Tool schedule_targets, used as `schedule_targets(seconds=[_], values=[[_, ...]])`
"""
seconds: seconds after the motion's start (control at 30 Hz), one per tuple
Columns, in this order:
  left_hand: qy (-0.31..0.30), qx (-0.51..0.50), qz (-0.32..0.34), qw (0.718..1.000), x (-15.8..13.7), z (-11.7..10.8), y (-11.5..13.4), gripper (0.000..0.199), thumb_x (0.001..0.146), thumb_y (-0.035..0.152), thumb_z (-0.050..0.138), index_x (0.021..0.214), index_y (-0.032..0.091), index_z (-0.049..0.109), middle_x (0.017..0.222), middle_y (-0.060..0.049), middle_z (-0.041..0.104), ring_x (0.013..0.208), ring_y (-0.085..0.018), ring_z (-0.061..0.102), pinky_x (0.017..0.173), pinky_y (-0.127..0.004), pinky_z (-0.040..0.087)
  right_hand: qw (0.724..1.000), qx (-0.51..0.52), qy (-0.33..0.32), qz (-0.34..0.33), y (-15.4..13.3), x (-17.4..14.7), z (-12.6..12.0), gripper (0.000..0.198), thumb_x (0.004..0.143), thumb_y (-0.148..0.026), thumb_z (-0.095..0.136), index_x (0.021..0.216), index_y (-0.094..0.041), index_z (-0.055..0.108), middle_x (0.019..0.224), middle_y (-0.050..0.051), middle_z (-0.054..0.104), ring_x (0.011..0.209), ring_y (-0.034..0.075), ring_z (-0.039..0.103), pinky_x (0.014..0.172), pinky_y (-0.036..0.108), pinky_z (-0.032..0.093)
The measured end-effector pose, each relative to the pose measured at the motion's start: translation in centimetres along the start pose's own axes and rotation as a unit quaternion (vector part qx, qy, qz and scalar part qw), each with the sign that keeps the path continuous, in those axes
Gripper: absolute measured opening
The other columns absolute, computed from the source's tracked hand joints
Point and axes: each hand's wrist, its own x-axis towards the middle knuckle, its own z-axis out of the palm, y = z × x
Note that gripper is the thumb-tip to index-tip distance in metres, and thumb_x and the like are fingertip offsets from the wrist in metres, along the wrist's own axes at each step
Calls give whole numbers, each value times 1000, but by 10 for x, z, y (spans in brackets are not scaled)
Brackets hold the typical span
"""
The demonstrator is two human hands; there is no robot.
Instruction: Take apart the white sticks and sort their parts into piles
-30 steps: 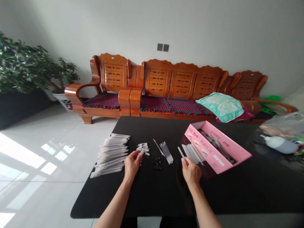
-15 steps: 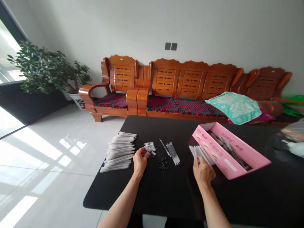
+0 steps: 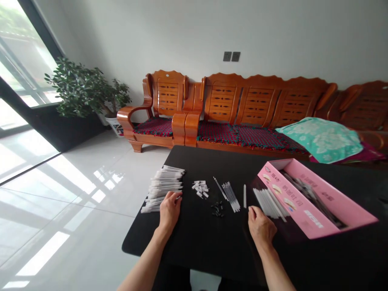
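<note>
My left hand [image 3: 170, 210] is closed, thumb and fingers pinched, at the near right edge of a stack of white pens [image 3: 165, 182]. What it pinches, if anything, is too small to make out. My right hand [image 3: 261, 226] is closed at the lower end of a single white pen barrel [image 3: 245, 196], which points away from me. Right of it lie more white barrels [image 3: 268, 202], side by side. Between my hands are small white pieces [image 3: 200, 188], a cluster of small black plugs [image 3: 217, 209] and a row of thin pen refills [image 3: 231, 197].
A pink cardboard box [image 3: 291, 198] holding dark, slender items stands on the right of the black table [image 3: 212, 246]. Behind are a wooden bench [image 3: 251, 97] with woven seat pads, a turquoise cloth [image 3: 324, 139] and a potted plant [image 3: 87, 89].
My left hand has moved from the small white pieces back toward the pen stack. My right hand has left the row of barrels; one barrel now lies apart from it. The view has swung left.
</note>
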Motion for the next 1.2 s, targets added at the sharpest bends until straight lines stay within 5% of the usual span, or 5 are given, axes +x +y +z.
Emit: schedule_targets(seconds=[0.2, 0.53, 0.97, 1.1, 1.2], values=[[-29, 150, 15, 988, 1, -14, -23, 22, 91, 21, 52, 103, 23, 70, 102, -5, 66, 92, -21, 63, 67, -26, 45, 997, -24, -53, 55, -16, 12, -6, 31, 95, -42, 49, 100, -20, 70, 71, 9, 71, 60, 18, 59, 55, 28, 23], [-56, 180, -2, 982, 2, -21, -25, 19, 93, 25, 50, 98, 23, 68, 99, -4, 65, 90, -20, 63, 66, -27, 43, 977, -58, -199, 40, -47, 59, -11, 24, 91, -36, 53, 88, -20, 71, 88, 10, 73, 82, 22, 68, 63, 28, 39], [-72, 150, 30, 986, 4, -25, -28, 23, 96, 28, 45, 97, 22, 67, 97, -6, 64, 86, -21, 63, 64, -29, 43, 975, -117, -144, 126, 11, 45, -23, 29, 90, -41, 50, 96, -20, 70, 80, 13, 71, 75, 27, 68, 60, 32, 41], [-62, 122, 45, 990, 3, -26, -18, 24, 97, 31, 44, 97, 24, 67, 99, -4, 66, 87, -19, 63, 67, -27, 44, 989, -56, -96, 94, -7, 38, -24, 28, 89, -41, 53, 95, -19, 70, 73, 12, 70, 67, 25, 64, 56, 30, 36], [-57, 77, 76, 992, 4, -23, -2, 24, 98, 32, 44, 97, 24, 67, 99, -3, 67, 87, -18, 64, 70, -25, 44, 991, 94, -91, 14, -40, 28, -28, 28, 88, -40, 52, 83, -19, 69, 70, 9, 69, 64, 21, 62, 57, 28, 36]])
